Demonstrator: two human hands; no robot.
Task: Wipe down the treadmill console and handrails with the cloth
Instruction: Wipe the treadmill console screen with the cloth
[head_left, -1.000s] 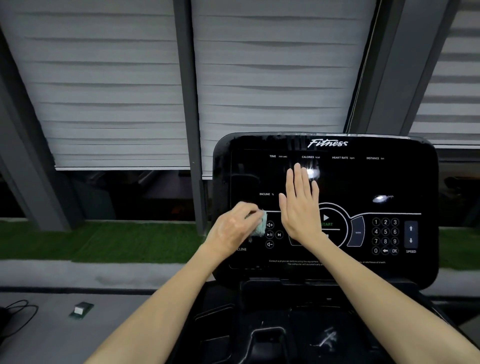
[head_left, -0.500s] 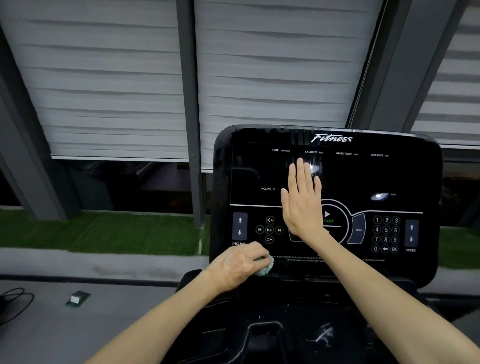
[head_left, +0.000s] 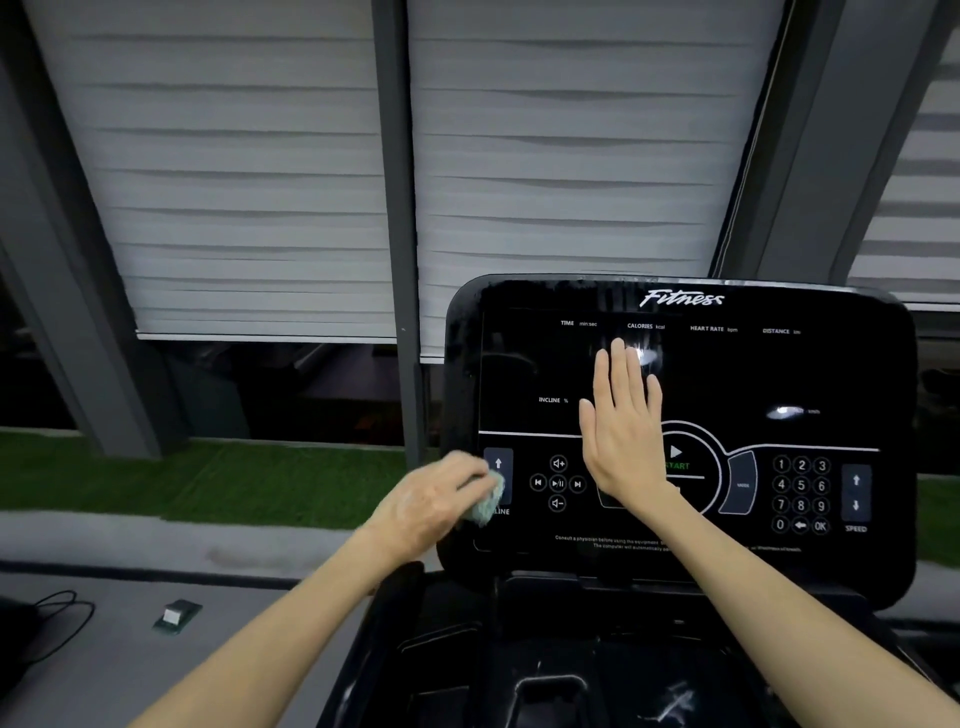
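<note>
Left hand (head_left: 434, 501) presses cloth (head_left: 488, 500) beside "INCLINE".

The scene is dim and cool-toned, with soft, even light and no hard shadows. The glossy black console (head_left: 675, 431) catches two bright glare spots, one just beside the fingertips of the right hand (head_left: 621, 426) and one farther right above the keypad (head_left: 801, 493). The left hand (head_left: 431, 501) and the cloth (head_left: 488, 499) are smeared by motion blur. Wide-angle distortion bends the window frames (head_left: 397, 208) and slants the blinds (head_left: 234, 182) toward the edges. Fine print low on the console is soft.
</note>
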